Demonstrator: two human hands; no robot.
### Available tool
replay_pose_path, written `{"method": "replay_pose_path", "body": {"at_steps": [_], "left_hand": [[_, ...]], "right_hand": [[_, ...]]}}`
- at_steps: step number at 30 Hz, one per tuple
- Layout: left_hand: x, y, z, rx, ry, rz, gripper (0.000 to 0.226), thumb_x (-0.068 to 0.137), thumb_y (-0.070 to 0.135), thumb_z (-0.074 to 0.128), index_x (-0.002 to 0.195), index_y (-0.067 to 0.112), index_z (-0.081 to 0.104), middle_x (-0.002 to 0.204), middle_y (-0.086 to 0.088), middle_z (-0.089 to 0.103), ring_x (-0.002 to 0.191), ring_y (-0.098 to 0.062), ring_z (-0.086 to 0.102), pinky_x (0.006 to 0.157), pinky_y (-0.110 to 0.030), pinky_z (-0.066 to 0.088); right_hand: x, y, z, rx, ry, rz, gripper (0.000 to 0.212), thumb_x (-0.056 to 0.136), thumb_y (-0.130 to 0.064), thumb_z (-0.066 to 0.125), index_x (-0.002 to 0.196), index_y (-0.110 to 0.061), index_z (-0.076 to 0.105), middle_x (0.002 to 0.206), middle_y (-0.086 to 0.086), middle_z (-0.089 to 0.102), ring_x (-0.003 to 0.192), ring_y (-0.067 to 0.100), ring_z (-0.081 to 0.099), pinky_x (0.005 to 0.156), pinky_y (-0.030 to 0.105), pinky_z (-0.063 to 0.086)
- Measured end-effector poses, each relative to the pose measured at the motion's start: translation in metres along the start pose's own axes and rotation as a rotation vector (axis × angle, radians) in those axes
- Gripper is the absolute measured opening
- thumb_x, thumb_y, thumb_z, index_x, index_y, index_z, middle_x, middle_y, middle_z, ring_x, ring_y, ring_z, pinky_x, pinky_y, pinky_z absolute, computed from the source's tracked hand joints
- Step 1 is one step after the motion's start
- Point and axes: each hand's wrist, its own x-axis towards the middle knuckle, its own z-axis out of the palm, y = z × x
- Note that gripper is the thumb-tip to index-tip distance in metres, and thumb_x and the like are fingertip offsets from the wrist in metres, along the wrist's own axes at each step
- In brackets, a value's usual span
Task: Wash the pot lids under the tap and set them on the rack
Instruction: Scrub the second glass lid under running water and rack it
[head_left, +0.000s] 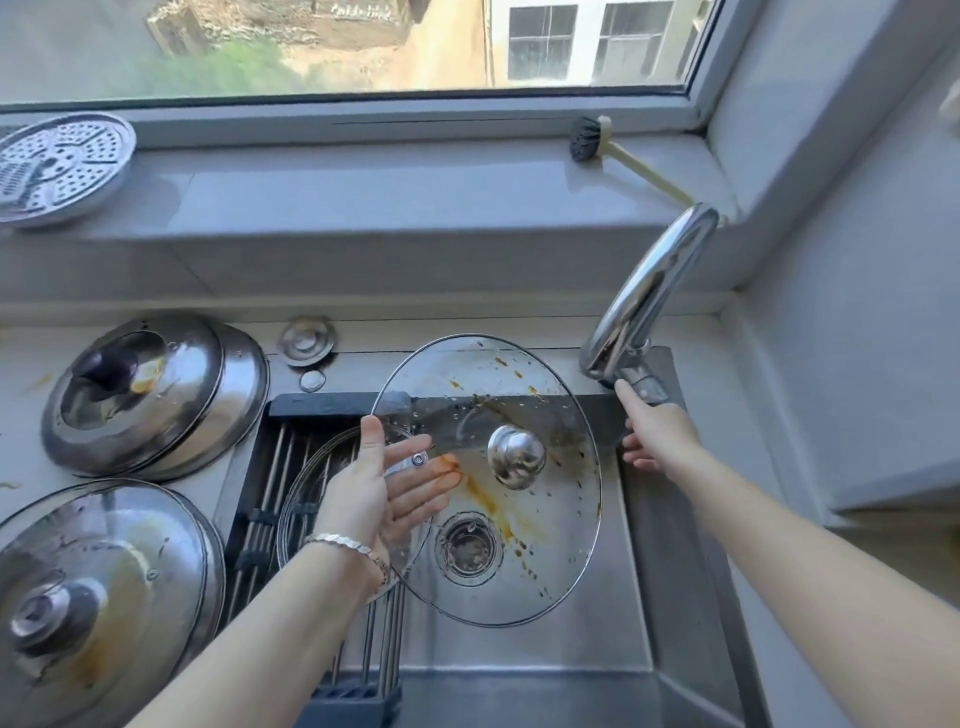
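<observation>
The lid (550, 415) hangs tilted above the sink (519, 675), right of the rack (270, 493): a round pane of clear glass with a thin metal rim and a domed steel knob (517, 456), streaked and spotted with orange-brown sauce. The left hand (374, 483) pinches its left edge, thumb on top and fingers spread beneath the glass. The right hand (654, 431) stretches its index finger onto the lever of the curved chrome tap (649, 291), the other fingers curled under; whether it grips cannot be told. One more glass lid (306, 499) lies on the rack of steel rods. On the left counter sit two stacks, each seemingly of two lids: a far stack (150, 395) of steel and a near stack (104, 597) with a glass top. One perforated steel plate (57, 166) and one brush (589, 137) rest on the far sill.
</observation>
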Motion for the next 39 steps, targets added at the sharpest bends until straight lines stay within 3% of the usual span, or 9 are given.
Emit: {"method": "replay_pose_path", "body": {"at_steps": [7,12,22,24,26,28,31,35,39], "left_hand": [[0.008,-0.003,0.008,-0.014,0.017,0.025,0.06,0.087,0.059,0.031,0.095,0.009,0.063,0.075,-0.013,0.075,0.066,-0.021,0.073,0.052,-0.025,0.058],[0.008,-0.006,0.015,-0.022,0.017,0.024,0.058,0.088,0.059,0.031,0.093,0.01,0.063,0.071,-0.011,0.074,0.063,-0.02,0.072,0.049,-0.024,0.057],[0.004,-0.008,0.024,-0.048,0.023,0.001,0.058,0.088,0.059,0.031,0.092,0.011,0.063,0.072,-0.011,0.074,0.063,-0.02,0.072,0.049,-0.024,0.057],[0.004,-0.007,0.024,-0.077,0.044,-0.01,0.059,0.088,0.06,0.031,0.091,0.01,0.063,0.069,-0.011,0.074,0.062,-0.019,0.072,0.047,-0.024,0.056],[0.003,-0.008,0.023,-0.112,0.084,-0.015,0.059,0.088,0.06,0.03,0.091,0.011,0.063,0.067,-0.01,0.074,0.06,-0.018,0.072,0.046,-0.023,0.056],[0.002,-0.011,0.024,-0.15,0.13,-0.008,0.059,0.089,0.06,0.03,0.09,0.011,0.062,0.065,-0.009,0.073,0.058,-0.018,0.071,0.046,-0.023,0.056],[0.0,-0.015,0.029,-0.225,0.172,0.006,0.057,0.089,0.06,0.029,0.089,0.012,0.061,0.062,-0.007,0.073,0.057,-0.016,0.071,0.046,-0.022,0.056],[-0.008,-0.021,0.038,-0.294,0.2,0.047,0.055,0.092,0.057,0.028,0.089,0.013,0.06,0.061,-0.005,0.072,0.056,-0.014,0.071,0.046,-0.02,0.054],[-0.014,-0.02,0.038,-0.354,0.232,0.106,0.053,0.093,0.055,0.028,0.088,0.012,0.06,0.058,-0.004,0.072,0.055,-0.014,0.07,0.046,-0.021,0.055]], "right_hand": [[0.026,0.001,0.013,-0.208,0.096,0.02,0.043,0.097,-0.021,0.026,0.105,0.009,0.056,0.071,0.018,0.058,0.049,0.023,0.049,0.049,0.028,0.04],[0.033,0.015,0.01,-0.248,0.111,-0.041,0.032,0.093,-0.022,0.028,0.09,-0.002,0.052,0.115,0.029,0.06,0.099,0.037,0.059,0.081,0.033,0.041],[0.038,0.025,0.003,-0.288,0.079,-0.078,0.034,0.09,-0.03,0.029,0.067,-0.01,0.044,0.092,0.021,0.056,0.085,0.032,0.055,0.082,0.036,0.044],[0.03,0.02,0.003,-0.28,0.092,-0.063,0.042,0.092,-0.041,0.031,0.087,-0.006,0.053,0.109,0.022,0.058,0.099,0.035,0.057,0.091,0.039,0.044],[0.009,0.015,0.005,-0.275,0.166,-0.085,0.064,0.09,-0.054,0.036,0.126,-0.001,0.042,0.129,0.02,0.047,0.119,0.035,0.046,0.1,0.041,0.037],[-0.03,0.013,0.016,-0.281,0.216,-0.237,0.075,0.091,-0.051,0.039,0.142,0.001,0.021,0.145,0.021,0.029,0.134,0.033,0.028,0.109,0.041,0.026],[-0.099,0.025,0.049,-0.385,0.009,-0.484,0.08,0.093,-0.052,0.031,0.147,0.0,0.001,0.157,0.016,-0.002,0.145,0.024,-0.002,0.117,0.032,-0.001],[-0.138,0.036,0.078,-0.566,-0.052,-0.738,0.112,0.063,-0.082,-0.015,0.146,-0.006,-0.012,0.152,0.005,-0.024,0.138,0.012,-0.027,0.103,0.018,-0.03],[-0.119,0.021,0.075,-0.526,0.008,-0.706,0.096,0.077,-0.072,0.011,0.147,-0.009,-0.009,0.153,-0.001,-0.019,0.14,0.008,-0.021,0.108,0.021,-0.021]]}}
